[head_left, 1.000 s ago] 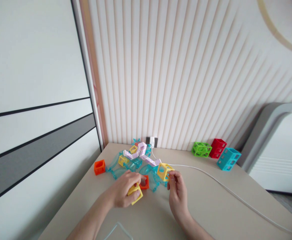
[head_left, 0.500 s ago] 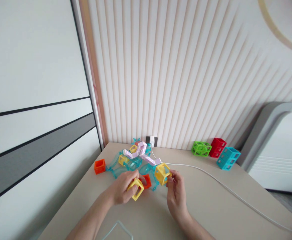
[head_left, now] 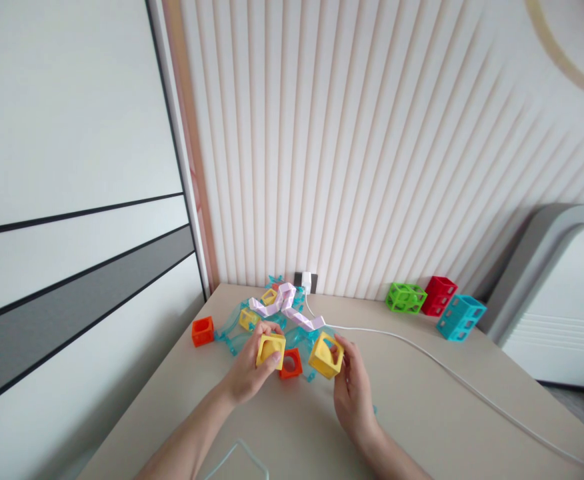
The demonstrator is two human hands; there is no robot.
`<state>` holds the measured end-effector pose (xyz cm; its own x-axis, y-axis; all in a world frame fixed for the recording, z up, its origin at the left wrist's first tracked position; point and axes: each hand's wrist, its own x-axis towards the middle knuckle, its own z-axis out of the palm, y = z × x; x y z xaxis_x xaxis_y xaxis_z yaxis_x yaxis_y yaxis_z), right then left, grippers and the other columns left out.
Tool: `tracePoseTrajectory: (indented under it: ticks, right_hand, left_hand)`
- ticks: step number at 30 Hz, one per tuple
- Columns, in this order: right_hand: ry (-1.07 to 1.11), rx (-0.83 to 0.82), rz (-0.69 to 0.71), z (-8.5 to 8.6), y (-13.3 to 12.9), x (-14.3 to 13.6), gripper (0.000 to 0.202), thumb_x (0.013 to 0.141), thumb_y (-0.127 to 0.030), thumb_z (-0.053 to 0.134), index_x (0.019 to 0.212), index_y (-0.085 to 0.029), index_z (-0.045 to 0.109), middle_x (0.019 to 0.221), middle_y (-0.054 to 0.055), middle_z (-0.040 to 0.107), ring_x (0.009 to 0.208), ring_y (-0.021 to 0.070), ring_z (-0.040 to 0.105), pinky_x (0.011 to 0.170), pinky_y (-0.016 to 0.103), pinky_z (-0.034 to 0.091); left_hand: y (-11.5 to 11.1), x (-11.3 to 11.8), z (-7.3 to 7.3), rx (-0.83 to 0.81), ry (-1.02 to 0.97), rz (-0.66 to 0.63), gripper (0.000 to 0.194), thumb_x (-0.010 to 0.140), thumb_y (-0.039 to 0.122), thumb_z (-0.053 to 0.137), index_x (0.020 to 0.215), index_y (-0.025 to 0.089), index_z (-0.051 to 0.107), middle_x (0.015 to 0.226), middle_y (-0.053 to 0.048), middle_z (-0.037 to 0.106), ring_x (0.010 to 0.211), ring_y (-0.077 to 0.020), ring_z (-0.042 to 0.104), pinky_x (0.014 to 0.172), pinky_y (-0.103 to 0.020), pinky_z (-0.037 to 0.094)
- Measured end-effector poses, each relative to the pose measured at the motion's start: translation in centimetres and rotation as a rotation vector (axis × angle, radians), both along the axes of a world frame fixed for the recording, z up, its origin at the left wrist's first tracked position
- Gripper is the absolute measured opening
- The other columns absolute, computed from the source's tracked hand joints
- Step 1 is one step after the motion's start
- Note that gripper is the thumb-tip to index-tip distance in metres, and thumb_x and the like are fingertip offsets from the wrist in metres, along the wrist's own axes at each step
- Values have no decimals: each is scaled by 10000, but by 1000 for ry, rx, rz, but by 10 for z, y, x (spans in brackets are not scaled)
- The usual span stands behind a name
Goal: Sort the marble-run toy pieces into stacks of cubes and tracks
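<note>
My left hand [head_left: 248, 371] is closed round a yellow cube block [head_left: 271, 351], its thumb across the front face. Opposite it, my right hand [head_left: 353, 381] grips a second yellow cube block [head_left: 326, 355] by its right side, and a hole shows in that block's top. The two blocks are held apart, above the table. Between and just behind them lies an orange cube block [head_left: 291, 364] with a round opening. Clear teal plastic pieces [head_left: 299, 335] spread behind my hands, partly hidden by them. A pale lilac zigzag piece [head_left: 287, 301] rests on top of these.
Another orange cube block [head_left: 203, 331] sits at the left. Green blocks [head_left: 405, 298], red blocks [head_left: 439, 296] and blue blocks [head_left: 461, 318] stand along the wall at the right. A white cable [head_left: 412, 340] runs from a plug [head_left: 307, 282] across the table [head_left: 422, 413].
My left hand has risen slightly and turned its yellow block, so a more solid face shows. The right hand's block has tilted a little. The orange block between them is less covered.
</note>
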<state>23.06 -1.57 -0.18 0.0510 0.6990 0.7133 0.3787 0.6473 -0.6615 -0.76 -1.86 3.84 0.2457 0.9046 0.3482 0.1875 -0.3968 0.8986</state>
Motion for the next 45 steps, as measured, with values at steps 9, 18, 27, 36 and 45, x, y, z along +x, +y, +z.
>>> tracePoseTrajectory:
  ticks: [9, 18, 27, 36, 45]
  right_hand:
    - [-53, 62, 69, -2, 2, 1, 426, 955, -60, 408, 1285, -285, 557, 1018, 56, 616, 907, 184, 642, 746, 282, 560]
    - [-67, 71, 78, -4, 0, 2, 422, 969, -54, 399, 1282, -286, 563, 1041, 62, 621, 941, 180, 637, 780, 284, 561]
    - [-75, 137, 132, 0, -3, 0, 357, 1023, -113, 406, 1272, -286, 595, 1075, 75, 646, 960, 185, 663, 808, 289, 563]
    - [-62, 235, 207, 13, -13, -4, 360, 1036, -125, 426, 1298, -304, 595, 1005, 60, 632, 869, 172, 667, 723, 265, 565]
    - [-117, 221, 143, 17, -9, 1, 432, 1044, -106, 371, 1374, -306, 564, 1198, 89, 616, 1103, 183, 647, 928, 312, 560]
  left_hand:
    - [-5, 9, -3, -165, -420, -227, 472, 805, 370, 802, 1055, 281, 412, 1237, -27, 479, 918, -142, 605, 802, -299, 533]
    - [-5, 9, -5, -317, -618, -405, 710, 815, 340, 809, 1376, 339, 376, 1342, -91, 615, 1232, -269, 624, 1079, -474, 438]
    - [-5, 9, -9, -384, -635, -561, 768, 782, 464, 817, 1432, 298, 443, 1577, -147, 461, 1480, -349, 384, 1192, -560, 268]
    - [-6, 15, -6, -462, -630, -628, 684, 847, 441, 760, 1439, 312, 444, 1432, -104, 595, 1308, -294, 579, 1095, -461, 399]
    - [0, 19, -15, -391, -610, -437, 569, 911, 401, 710, 1424, 287, 492, 1297, -77, 654, 1193, -250, 636, 987, -366, 484]
